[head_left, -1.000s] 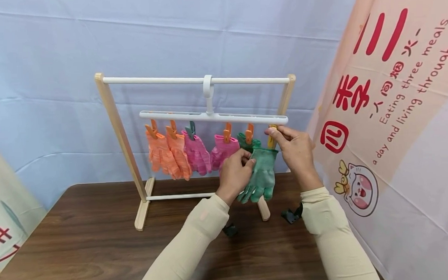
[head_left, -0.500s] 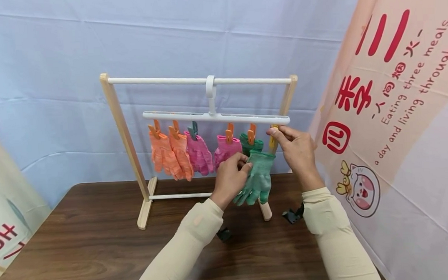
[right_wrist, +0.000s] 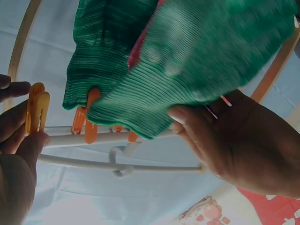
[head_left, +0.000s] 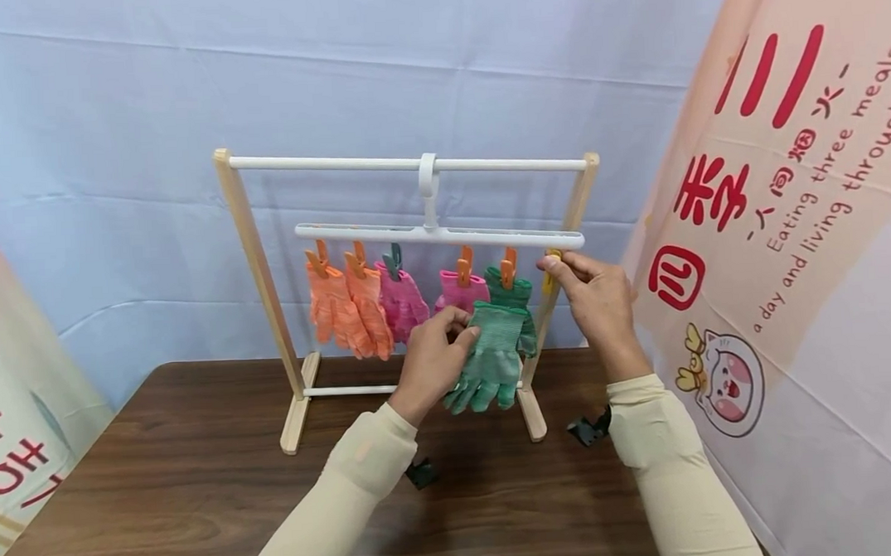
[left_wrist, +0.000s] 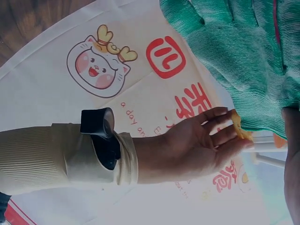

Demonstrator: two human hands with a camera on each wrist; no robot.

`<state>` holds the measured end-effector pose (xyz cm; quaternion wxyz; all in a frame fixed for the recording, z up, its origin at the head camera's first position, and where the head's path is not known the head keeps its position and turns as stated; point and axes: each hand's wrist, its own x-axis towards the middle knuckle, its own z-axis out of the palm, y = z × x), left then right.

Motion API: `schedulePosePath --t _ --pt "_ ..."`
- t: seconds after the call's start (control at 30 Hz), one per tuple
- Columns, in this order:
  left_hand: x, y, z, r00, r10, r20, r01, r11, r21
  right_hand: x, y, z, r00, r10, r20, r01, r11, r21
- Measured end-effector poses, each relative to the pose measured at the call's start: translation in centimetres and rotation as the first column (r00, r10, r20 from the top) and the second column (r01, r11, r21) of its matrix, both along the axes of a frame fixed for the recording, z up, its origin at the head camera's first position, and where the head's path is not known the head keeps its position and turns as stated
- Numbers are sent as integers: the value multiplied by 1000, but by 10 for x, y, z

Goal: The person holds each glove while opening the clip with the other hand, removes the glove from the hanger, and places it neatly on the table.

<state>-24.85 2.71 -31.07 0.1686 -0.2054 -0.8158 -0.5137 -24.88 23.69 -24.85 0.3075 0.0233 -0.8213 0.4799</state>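
My left hand (head_left: 436, 357) pinches the left side of a loose green glove (head_left: 493, 350) near its cuff, fingers of the glove hanging down. My right hand (head_left: 602, 300) grips a yellow clothespin (head_left: 549, 280) at the right end of the white hanger (head_left: 503, 235). In the right wrist view nothing shows between the tips of this yellow clothespin (right_wrist: 37, 110). A second green glove (head_left: 524, 295) hangs from an orange clothespin (head_left: 509, 268), partly behind the held one. Further left hang a pink glove (head_left: 464, 289), another pink glove (head_left: 403, 305) and orange gloves (head_left: 332, 304).
A wooden rack (head_left: 256, 261) with a white top rod (head_left: 321, 162) carries the hanger and stands on the brown table (head_left: 201, 488). Beside it on the right is a printed cloth (head_left: 805, 295). Dark wrist-worn devices (head_left: 588, 429) show below the forearms.
My left hand has moved left and slightly down with the green glove, away from the yellow clothespin, uncovering more of the hung green glove. My right hand stays at the clothespin.
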Motion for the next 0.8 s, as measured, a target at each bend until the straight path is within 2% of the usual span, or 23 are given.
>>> schedulePosePath --t 0.33,0.5,0.8 --pt "2 -30 -3 1000 6 -15 -6 999 31 -3 -1 -3 1000 -4 5 4 1000 9" --pt "3 -44 -5 999 39 -29 -38 999 29 -3 -1 -3 1000 -19 18 18 1000 13" --pt "3 -65 -8 997 73 -5 -73 997 22 -4 -1 -2 1000 -10 13 10 1000 3"
